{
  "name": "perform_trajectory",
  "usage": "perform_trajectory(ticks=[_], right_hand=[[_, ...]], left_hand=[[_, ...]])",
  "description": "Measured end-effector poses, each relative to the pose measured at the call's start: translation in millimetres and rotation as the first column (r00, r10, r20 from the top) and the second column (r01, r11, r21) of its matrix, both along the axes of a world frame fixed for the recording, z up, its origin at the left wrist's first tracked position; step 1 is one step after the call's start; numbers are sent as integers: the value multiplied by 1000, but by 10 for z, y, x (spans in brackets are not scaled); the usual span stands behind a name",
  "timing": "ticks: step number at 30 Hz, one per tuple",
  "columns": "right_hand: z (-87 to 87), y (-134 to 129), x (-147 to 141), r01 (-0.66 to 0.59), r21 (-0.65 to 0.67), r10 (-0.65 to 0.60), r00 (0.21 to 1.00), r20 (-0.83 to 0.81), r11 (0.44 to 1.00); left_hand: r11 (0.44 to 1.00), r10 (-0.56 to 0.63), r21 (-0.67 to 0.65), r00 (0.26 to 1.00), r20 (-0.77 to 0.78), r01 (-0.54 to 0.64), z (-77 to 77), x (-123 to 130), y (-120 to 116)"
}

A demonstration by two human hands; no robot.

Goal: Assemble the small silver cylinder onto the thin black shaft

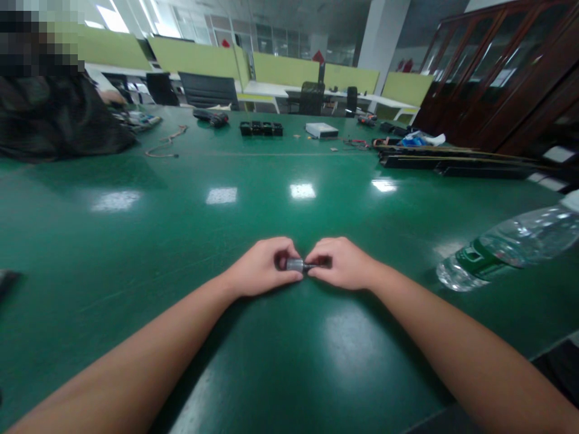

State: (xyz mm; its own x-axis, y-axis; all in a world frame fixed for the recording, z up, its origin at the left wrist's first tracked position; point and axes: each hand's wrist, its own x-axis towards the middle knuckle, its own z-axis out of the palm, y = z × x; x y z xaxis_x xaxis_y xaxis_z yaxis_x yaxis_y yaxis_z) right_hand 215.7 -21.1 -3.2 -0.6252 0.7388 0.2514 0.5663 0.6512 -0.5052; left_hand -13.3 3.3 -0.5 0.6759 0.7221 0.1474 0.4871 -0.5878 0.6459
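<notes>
Two bare hands meet over the green table (253,361), low in the view. The left hand (265,268) grips the silver body of a small metal part (295,265) between thumb and fingers; the right hand (341,263) pinches its thin dark end (the fine detail is too small to tell). To the right lies a clear plastic bottle (506,247) with a green label. Farther off are a row of black blocks (261,128) and a white box (321,130), with a person in dark clothing (54,114) at far left.

Light green partitions (289,65) and white desks (265,90) stand behind, with a dark wooden cabinet (488,72) at right.
</notes>
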Motion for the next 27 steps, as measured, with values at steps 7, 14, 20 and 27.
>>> perform_trajectory(ticks=[7,14,20,27], right_hand=[[29,-1,4,-12,19,12,1000,29,1000],[73,-14,14,-6,6,5,999,53,1000],[73,-11,28,-7,2,7,999,44,1000],[70,0,46,8,-12,-7,999,49,1000]], left_hand=[[1000,-5,-12,1000,2,5,-5,-8,2],[1000,2,-18,1000,8,-2,11,-3,-7],[1000,6,-26,1000,7,-6,4,-5,-8],[999,7,-34,1000,7,-7,11,-14,-8]])
